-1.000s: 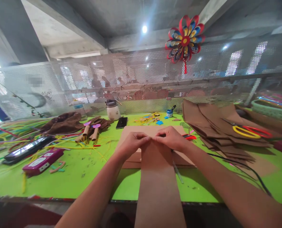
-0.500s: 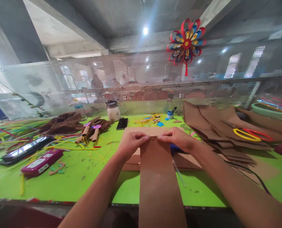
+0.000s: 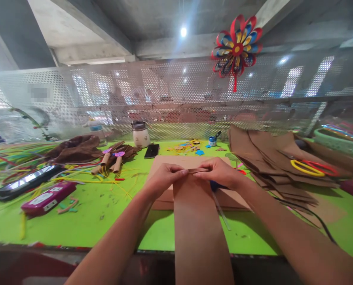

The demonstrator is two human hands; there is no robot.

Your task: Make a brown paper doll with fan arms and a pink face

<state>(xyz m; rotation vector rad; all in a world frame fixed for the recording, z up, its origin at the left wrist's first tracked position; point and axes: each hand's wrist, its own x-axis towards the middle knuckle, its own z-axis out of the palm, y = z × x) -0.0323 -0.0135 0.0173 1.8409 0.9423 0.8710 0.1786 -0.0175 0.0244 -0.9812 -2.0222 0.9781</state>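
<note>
A long strip of brown paper (image 3: 198, 221) runs from between my hands down over the table's front edge toward me. My left hand (image 3: 169, 178) pinches its far edge on the left, thumb on top. At the right of the same edge, my right hand (image 3: 218, 172) grips it between thumb and fingers. A narrow fold stands up along that edge between the two thumbs. Under the hands lies a stack of light brown sheets (image 3: 161, 204). Something dark blue (image 3: 216, 186), partly hidden, and a clear thin stick (image 3: 223, 213) are beside the strip.
On the right, yellow-and-red-handled scissors (image 3: 313, 168) lie on piled brown paper (image 3: 271, 162). A purple device (image 3: 48, 198), a black device (image 3: 28, 181) and small paper rolls (image 3: 117, 163) sit on the left. Farther back are a phone (image 3: 152, 151), a jug (image 3: 141, 134) and a paint jar (image 3: 213, 141).
The fold at the strip's far edge now stands up more, and my right fingers have shifted slightly along it. The view has moved a little.
</note>
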